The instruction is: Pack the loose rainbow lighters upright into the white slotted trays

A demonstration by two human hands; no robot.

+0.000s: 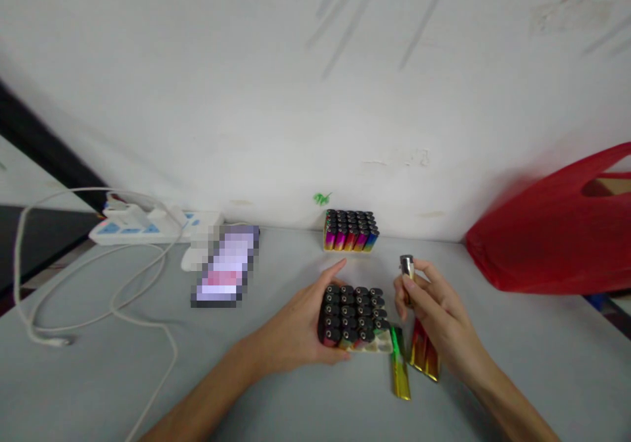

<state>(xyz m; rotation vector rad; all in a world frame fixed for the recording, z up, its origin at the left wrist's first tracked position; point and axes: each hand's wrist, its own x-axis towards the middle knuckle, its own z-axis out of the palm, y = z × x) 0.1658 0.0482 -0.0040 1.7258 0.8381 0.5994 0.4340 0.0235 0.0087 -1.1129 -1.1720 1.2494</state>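
Note:
My left hand [300,327] is wrapped around the left side of a tray of lighters [349,314], whose black tops stand in rows. Pale slots show at the tray's near right corner. Between the thumb and fingers of my right hand [438,304] is a single lighter [407,274], upright with its metal top showing; the hand hides its lower part. Below that hand, shiny red and gold lighters [424,353] lie on the table, their upper ends partly covered. Beside them lies a green and yellow lighter [400,366], close to the tray's right edge.
A second tray of colourful lighters [350,231] stands against the wall. To the left are a phone [227,268] with a blurred screen, a white power strip [133,225] and a looping white cable [116,304]. At the right sits a red bag [547,238].

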